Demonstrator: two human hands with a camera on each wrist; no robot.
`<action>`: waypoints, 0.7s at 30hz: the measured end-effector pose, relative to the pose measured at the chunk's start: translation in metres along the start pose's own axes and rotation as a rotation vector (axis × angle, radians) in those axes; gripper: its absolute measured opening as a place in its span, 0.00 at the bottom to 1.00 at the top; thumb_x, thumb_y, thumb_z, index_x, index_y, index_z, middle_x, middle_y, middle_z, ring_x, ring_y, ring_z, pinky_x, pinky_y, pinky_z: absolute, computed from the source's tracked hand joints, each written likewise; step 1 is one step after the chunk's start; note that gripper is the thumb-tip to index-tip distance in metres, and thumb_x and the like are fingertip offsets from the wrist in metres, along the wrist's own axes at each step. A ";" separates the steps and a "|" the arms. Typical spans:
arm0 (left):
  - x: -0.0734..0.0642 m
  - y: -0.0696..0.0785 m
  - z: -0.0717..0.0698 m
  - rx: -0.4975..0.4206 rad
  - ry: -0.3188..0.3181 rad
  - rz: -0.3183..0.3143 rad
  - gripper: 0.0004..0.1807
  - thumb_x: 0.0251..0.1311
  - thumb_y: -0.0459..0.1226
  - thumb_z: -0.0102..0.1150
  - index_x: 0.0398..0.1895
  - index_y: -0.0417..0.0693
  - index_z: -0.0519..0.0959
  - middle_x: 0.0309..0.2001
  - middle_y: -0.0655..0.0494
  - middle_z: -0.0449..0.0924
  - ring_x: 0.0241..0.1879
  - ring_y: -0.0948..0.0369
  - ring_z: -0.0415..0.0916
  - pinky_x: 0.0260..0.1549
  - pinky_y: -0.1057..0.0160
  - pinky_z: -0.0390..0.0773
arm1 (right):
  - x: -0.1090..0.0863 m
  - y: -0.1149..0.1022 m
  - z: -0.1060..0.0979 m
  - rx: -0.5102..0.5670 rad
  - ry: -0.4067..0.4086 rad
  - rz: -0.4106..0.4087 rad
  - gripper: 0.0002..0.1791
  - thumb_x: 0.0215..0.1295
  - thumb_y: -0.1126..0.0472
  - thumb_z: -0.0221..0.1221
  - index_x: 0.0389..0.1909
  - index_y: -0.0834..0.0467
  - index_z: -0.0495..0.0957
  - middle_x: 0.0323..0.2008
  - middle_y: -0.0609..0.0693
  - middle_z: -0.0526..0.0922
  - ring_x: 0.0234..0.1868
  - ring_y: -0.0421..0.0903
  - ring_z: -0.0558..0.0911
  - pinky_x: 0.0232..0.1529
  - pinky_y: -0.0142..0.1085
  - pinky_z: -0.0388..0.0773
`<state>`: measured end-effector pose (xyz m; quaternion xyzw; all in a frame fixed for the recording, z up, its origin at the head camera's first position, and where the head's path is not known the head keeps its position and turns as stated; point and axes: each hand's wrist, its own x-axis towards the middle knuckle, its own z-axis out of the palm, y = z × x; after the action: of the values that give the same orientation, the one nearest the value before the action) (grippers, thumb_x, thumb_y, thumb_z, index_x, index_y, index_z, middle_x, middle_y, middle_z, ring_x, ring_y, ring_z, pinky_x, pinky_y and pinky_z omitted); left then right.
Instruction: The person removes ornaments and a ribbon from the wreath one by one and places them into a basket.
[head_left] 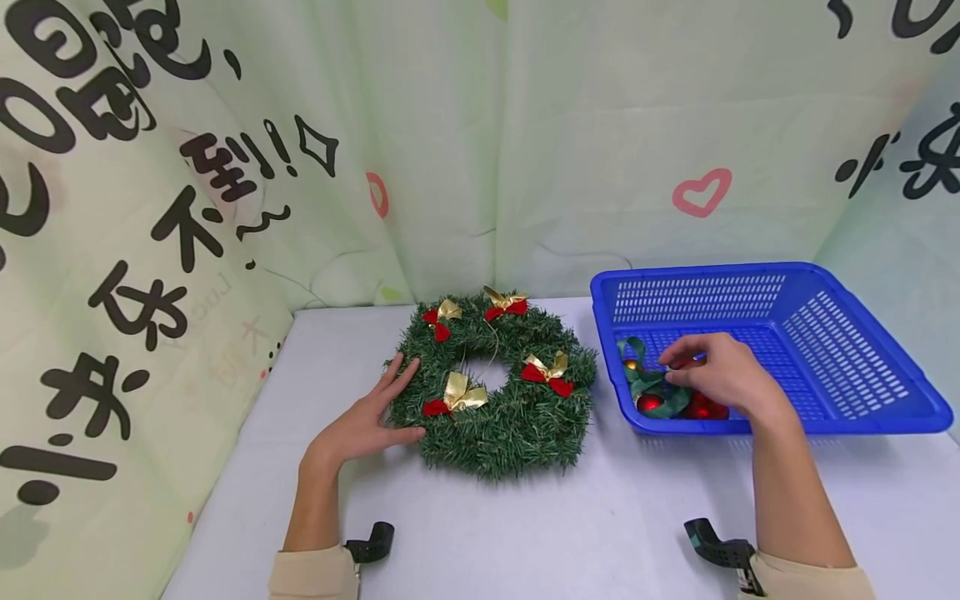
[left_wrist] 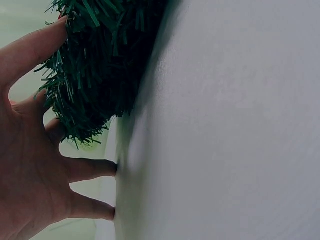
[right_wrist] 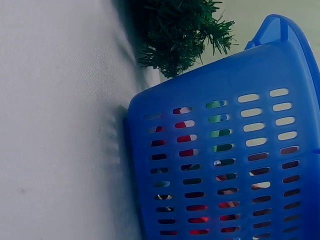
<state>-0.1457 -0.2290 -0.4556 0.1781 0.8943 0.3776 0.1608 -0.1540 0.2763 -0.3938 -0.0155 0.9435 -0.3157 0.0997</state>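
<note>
A green wreath (head_left: 517, 433) lies on the table, with several gold-and-red bows (head_left: 547, 373) on it. My left hand (head_left: 367, 421) rests at the wreath's left edge, fingers spread and thumb against the greenery. In the left wrist view, two fingertips (left_wrist: 107, 212) reach down to the tabletop beside the wreath. My right hand (head_left: 720, 375) is inside the blue basket (head_left: 847, 427), over its left end. Its thumb and forefinger are close to green ribbon (head_left: 656, 387) and shiny red ornaments (head_left: 705, 408); I cannot tell whether they pinch anything. The basket wall hides that hand in the right wrist view.
The white table (head_left: 480, 533) stands before a pale curtain (head_left: 600, 125) with black lettering and red hearts. The basket's slotted wall (right_wrist: 210, 80) rises close to the wreath's right side. Black wrist mounts (head_left: 371, 543) sit at both sleeves.
</note>
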 end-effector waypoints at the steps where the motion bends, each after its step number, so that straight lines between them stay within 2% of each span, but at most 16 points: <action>1: 0.000 0.000 0.000 -0.001 0.000 0.001 0.57 0.64 0.51 0.70 0.86 0.68 0.41 0.86 0.59 0.25 0.83 0.38 0.35 0.71 0.25 0.55 | 0.000 -0.001 0.000 -0.002 -0.002 0.000 0.14 0.69 0.59 0.66 0.51 0.60 0.86 0.50 0.63 0.86 0.49 0.60 0.81 0.41 0.45 0.78; 13: 0.000 0.000 -0.001 0.004 0.002 0.005 0.57 0.65 0.52 0.70 0.86 0.67 0.41 0.86 0.58 0.25 0.83 0.37 0.35 0.70 0.25 0.56 | -0.003 -0.004 -0.003 0.002 -0.013 0.029 0.16 0.67 0.59 0.68 0.54 0.59 0.85 0.51 0.65 0.84 0.55 0.65 0.81 0.44 0.49 0.81; 21: 0.001 -0.001 0.000 0.011 -0.002 0.000 0.57 0.64 0.53 0.70 0.86 0.69 0.41 0.86 0.60 0.25 0.84 0.39 0.35 0.71 0.26 0.56 | -0.005 -0.003 -0.005 0.004 -0.002 0.013 0.17 0.68 0.59 0.68 0.54 0.59 0.85 0.51 0.64 0.85 0.54 0.65 0.82 0.44 0.49 0.83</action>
<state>-0.1464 -0.2290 -0.4563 0.1795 0.8961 0.3728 0.1604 -0.1503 0.2771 -0.3877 -0.0095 0.9429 -0.3169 0.1026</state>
